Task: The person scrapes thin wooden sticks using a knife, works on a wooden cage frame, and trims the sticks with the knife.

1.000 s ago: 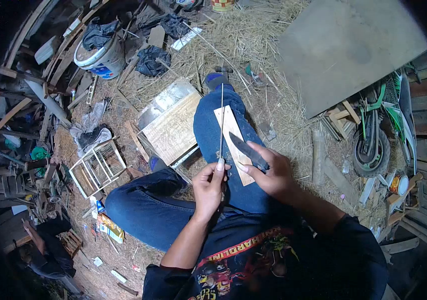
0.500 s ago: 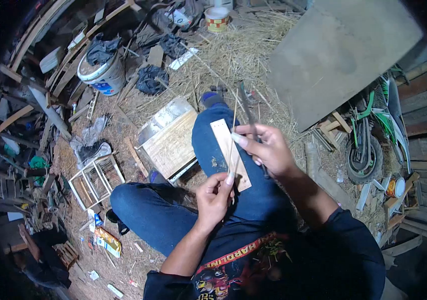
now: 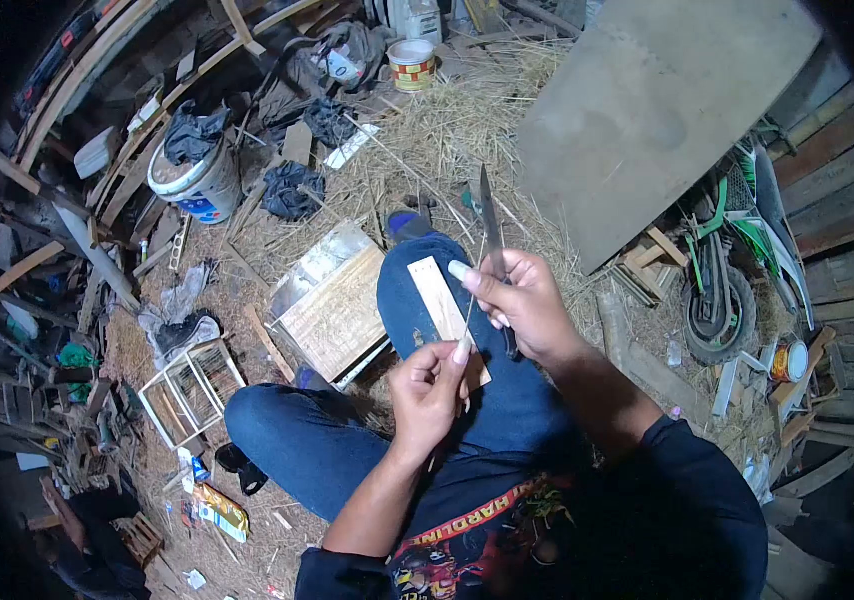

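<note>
My right hand holds a dark-bladed knife, its blade pointing up and away from me and its handle running down under the palm. Between the thumb and fingers of the same hand is a thin stick. The stick's lower end is pinched in my left hand. Below the hands, a flat light wooden strip with small holes at its far end lies on my thigh. Part of the strip is hidden behind my left fingers.
A wooden box stands left of my knee, with a small slatted frame farther left. A large board and a wheel are at the right. A bucket stands upper left. Another person's arm shows lower left.
My right hand has turned the knife from slanting over the strip to upright and now grips the stick too. The stick has tilted to the right. The view has shifted slightly.
</note>
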The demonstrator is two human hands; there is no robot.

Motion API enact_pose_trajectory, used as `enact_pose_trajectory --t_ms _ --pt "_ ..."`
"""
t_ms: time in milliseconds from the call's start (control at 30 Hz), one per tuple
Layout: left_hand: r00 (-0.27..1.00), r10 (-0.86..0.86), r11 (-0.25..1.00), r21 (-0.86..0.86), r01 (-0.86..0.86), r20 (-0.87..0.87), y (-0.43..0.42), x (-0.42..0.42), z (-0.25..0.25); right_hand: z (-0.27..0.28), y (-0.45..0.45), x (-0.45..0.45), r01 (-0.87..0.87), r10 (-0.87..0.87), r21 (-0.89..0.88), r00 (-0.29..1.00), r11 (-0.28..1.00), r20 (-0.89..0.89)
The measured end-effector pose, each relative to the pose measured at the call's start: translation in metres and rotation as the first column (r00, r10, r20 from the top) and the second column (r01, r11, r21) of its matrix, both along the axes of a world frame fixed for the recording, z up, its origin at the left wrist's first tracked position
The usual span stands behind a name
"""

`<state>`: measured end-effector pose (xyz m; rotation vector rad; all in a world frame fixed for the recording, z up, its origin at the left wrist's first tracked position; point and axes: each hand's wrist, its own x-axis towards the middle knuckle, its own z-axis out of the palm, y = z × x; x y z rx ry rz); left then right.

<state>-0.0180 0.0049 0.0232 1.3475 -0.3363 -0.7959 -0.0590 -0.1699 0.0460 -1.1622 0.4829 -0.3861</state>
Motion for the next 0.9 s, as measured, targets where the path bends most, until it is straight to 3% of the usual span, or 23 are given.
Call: enact_pose_trajectory --t_ms 233,367,567,633,833,900 --pt "0.997 -0.071 0.996 0.058 0.073 -0.042 0.027 -0.010 -0.010 0.009 -0.016 0.004 0.144 -0.145 -0.052 0.989 0.988 -0.013" --pt "0.997 -0.081 0.995 0.056 0.080 0.007 0.045 -0.004 -0.014 0.007 -0.038 0.006 0.331 -0.334 0.058 0.941 0.942 0.047" --pt "0.995 0.098 0.991 0.091 -0.098 0.005 0.049 0.003 0.001 0.006 -0.051 0.003 0.399 -0.401 0.066 0.916 0.915 0.022" --pt "0.980 0.185 0.981 0.037 -0.188 0.071 0.048 0.007 0.000 0.005 -0.051 0.001 0.434 -0.435 0.053 0.900 0.899 0.005" --pt "0.935 0.333 0.930 -0.124 -0.347 -0.120 0.039 0.016 0.003 -0.003 -0.047 -0.006 0.499 -0.498 0.074 0.866 0.863 -0.035" --pt "0.912 0.370 0.870 -0.278 -0.407 -0.176 0.031 0.019 0.003 -0.006 -0.044 -0.010 0.495 -0.493 0.081 0.869 0.865 -0.042"
